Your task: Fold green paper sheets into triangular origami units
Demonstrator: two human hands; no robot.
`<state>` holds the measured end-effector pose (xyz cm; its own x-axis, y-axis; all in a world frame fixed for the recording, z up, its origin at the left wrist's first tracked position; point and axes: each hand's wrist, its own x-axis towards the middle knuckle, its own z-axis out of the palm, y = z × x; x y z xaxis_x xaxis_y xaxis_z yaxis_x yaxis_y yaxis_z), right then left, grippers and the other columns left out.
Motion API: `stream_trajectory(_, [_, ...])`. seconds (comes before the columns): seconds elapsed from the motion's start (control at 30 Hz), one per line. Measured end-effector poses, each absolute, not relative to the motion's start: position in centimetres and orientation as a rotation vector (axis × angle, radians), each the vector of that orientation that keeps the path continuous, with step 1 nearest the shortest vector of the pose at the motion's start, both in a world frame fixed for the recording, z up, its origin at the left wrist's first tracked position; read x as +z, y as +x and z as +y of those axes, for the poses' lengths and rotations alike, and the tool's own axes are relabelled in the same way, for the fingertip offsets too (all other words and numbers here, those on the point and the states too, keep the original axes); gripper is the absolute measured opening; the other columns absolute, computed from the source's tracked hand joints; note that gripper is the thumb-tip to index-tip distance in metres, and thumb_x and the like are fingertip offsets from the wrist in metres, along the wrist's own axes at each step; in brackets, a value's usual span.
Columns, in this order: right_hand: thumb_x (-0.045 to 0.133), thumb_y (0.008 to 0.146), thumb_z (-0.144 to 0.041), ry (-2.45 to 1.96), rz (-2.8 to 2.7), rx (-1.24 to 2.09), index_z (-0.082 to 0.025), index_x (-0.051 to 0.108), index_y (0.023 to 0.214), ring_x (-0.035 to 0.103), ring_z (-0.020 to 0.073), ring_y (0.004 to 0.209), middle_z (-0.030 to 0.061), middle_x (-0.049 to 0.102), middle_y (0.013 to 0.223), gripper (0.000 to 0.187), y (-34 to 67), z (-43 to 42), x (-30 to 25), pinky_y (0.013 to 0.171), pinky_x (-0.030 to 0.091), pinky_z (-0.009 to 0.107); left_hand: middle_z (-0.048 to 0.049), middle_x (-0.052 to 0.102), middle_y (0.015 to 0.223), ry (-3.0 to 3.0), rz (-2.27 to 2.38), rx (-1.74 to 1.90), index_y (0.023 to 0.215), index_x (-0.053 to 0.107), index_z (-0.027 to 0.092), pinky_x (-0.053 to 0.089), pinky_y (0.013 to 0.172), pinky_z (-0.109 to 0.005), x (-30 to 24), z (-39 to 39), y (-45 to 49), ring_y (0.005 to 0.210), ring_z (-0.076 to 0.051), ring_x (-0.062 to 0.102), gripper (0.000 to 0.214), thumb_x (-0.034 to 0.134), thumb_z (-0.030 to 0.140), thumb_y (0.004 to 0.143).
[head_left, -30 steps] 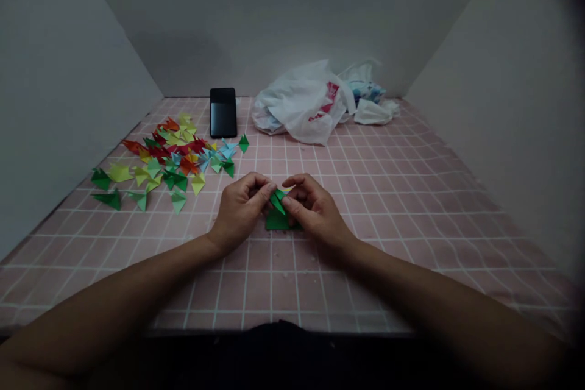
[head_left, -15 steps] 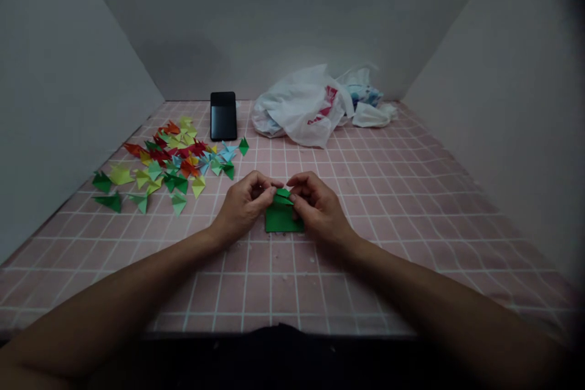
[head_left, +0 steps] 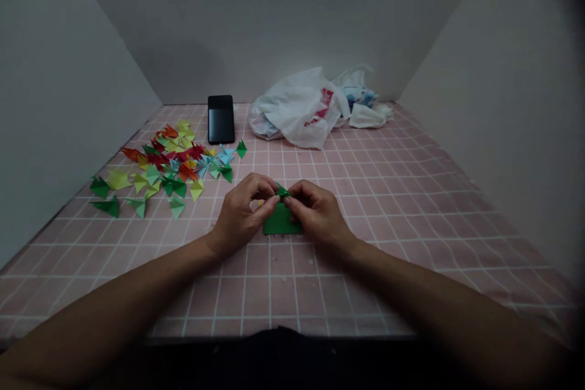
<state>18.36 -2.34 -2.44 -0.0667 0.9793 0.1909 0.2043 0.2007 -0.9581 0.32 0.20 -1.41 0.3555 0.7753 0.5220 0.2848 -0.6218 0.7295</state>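
My left hand (head_left: 242, 213) and my right hand (head_left: 315, 213) meet over a piece of green folded paper (head_left: 282, 223) on the mat. Fingertips of both hands pinch its upper part, where a small green pointed flap (head_left: 282, 191) stands up between them. The flat lower part lies on the mat, partly covered by my right hand's fingers. Its folds under my fingers are hidden.
A heap of folded paper triangles (head_left: 167, 164) in several colours lies left of my hands on a pink grid mat (head_left: 365, 207). Behind stand a black phone (head_left: 221, 119) and a white plastic bag (head_left: 297, 113). Pale walls enclose the mat's sides and back.
The green paper's upper part has narrowed into a small point held between my fingertips. My hands sit slightly closer around it, and the view has shifted a little.
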Motion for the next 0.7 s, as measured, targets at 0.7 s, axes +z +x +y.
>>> stream_trajectory(0.7, [0.050,0.096,-0.015,-1.091,-1.934,0.494,-0.021,0.057,0.085,0.058,0.0184,0.077,0.0045,0.062,0.082,0.015,18.55,-3.04,-1.85,0.071,0.044,0.032,-0.0061,0.068,0.090,2.573,0.939,1.288,0.092,0.068,0.021,0.052,0.077,-0.033,-1.23,-0.06,0.16,0.085,-0.019,0.064,0.009,0.060,0.020,0.096])
